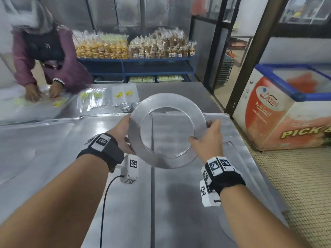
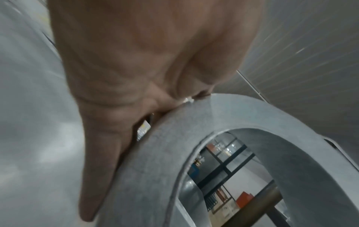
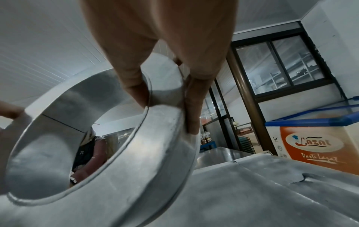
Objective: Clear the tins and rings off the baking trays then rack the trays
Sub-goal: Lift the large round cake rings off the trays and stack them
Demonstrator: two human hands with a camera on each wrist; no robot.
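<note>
Both hands are holding one wide metal ring (image 1: 167, 130) in the air, above the baking trays (image 1: 197, 203) that are lying side by side on the counter (image 1: 179, 90).

The right hand (image 1: 208, 140) is pinching the ring's near right wall: in the right wrist view the thumb is lying inside the band and the fingers (image 3: 192, 110) are curling down its outer face, so the wall is sitting between them. The left hand (image 1: 123, 135) is gripping the opposite, left wall; its fingers (image 2: 108, 161) are lying fairly straight along the outer face, and where the thumb lies I cannot tell. The ring is tilting, its open middle facing up towards the head camera, and a tray surface is showing through the hole.

Just past the fingertips, beyond the ring's far edge, a few small foil tins (image 1: 126, 106) are sitting on the counter beside clear plastic bags with yellow labels (image 1: 123, 94). Farther left of the left fingers, another person (image 1: 44, 56) in a mauve top is leaning over the counter with both hands on plastic sheets. Beyond them a blue shelf (image 1: 139, 59) is carrying bagged baked goods (image 1: 134, 46). Well to the right of the right fingers, a chest freezer (image 1: 286, 108) is standing on the tiled floor.
</note>
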